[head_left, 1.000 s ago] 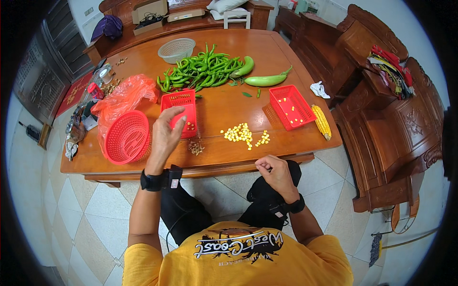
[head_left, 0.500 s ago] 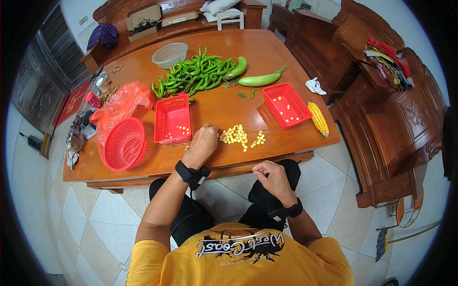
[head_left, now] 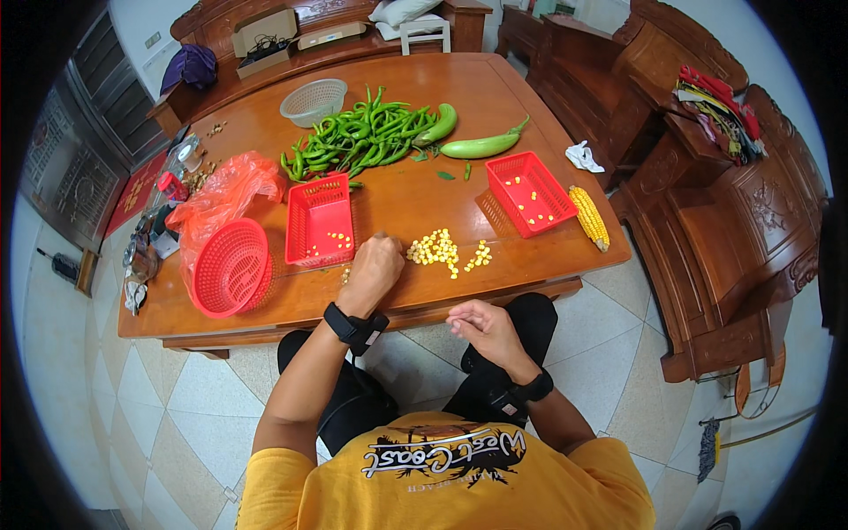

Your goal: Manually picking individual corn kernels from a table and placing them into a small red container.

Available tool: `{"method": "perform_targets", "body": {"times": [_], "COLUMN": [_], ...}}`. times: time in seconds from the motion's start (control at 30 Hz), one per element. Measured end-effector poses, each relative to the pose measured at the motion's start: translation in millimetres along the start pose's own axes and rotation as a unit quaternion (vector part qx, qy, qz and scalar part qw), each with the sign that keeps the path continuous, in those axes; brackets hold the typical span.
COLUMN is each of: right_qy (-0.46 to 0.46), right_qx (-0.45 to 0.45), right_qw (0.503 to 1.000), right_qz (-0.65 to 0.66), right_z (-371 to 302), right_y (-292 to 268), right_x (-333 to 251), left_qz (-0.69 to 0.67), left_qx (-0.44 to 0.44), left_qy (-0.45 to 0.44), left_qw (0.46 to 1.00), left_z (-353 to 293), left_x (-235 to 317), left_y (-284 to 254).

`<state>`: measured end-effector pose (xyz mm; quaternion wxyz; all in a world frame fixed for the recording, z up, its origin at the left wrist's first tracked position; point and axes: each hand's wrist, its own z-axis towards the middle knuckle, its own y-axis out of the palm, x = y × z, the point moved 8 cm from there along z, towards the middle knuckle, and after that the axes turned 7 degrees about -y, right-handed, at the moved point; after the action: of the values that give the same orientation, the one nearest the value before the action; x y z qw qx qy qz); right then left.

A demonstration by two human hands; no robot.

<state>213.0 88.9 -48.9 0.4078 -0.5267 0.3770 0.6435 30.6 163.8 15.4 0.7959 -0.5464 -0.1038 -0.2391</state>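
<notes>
My left hand [head_left: 375, 265] rests on the table near its front edge, knuckles up, fingers curled under and closed; what they hold, if anything, is hidden. Just right of it lies a pile of yellow corn kernels [head_left: 433, 248], with a smaller cluster of kernels [head_left: 479, 256] beside that. Beyond my left hand stands a red rectangular basket [head_left: 315, 216] with a few kernels inside. My right hand [head_left: 491, 330] hovers over my lap in front of the table, its fingers loosely bent and apart from the thumb, with nothing seen in them. A few kernels lie near my left wrist.
At the right, another red basket [head_left: 523, 166] holds scattered kernels, beside a corn cob [head_left: 589, 219]. Green peppers [head_left: 358, 137] and a long green vegetable [head_left: 481, 147] lie farther back. A round red basket [head_left: 231, 269] and orange plastic bag [head_left: 234, 190] occupy the left.
My right hand has shifted left, its fingers loosening a little. My left hand has stayed almost in place, with its fingers drawn slightly in from the kernel pile.
</notes>
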Motion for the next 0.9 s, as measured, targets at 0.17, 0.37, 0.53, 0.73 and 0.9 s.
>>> {"method": "perform_targets", "body": {"times": [0.17, 0.37, 0.53, 0.73, 0.9], "right_qy": [0.123, 0.206, 0.156, 0.176, 0.215], "right_qx": [-0.014, 0.009, -0.078, -0.015, 0.024], "right_qw": [0.969, 0.862, 0.741, 0.837, 0.833], "right_qz": [0.212, 0.463, 0.648, 0.518, 0.51], "right_z": [-2, -7, -6, -14, -19], "right_y": [17, 32, 38, 28, 21], "right_x": [22, 35, 33, 41, 46], "left_qz": [-0.089, -0.224, -0.243, -0.275, -0.295], "left_qx": [-0.054, -0.147, -0.178, -0.151, -0.132], "left_qy": [-0.033, 0.019, 0.054, 0.028, 0.022], "left_qw": [0.994, 0.963, 0.952, 0.949, 0.946], "left_z": [-18, -48, -63, -65, -66], "left_x": [28, 82, 101, 96, 92], "left_y": [-15, -14, -12, -19, -32]}}
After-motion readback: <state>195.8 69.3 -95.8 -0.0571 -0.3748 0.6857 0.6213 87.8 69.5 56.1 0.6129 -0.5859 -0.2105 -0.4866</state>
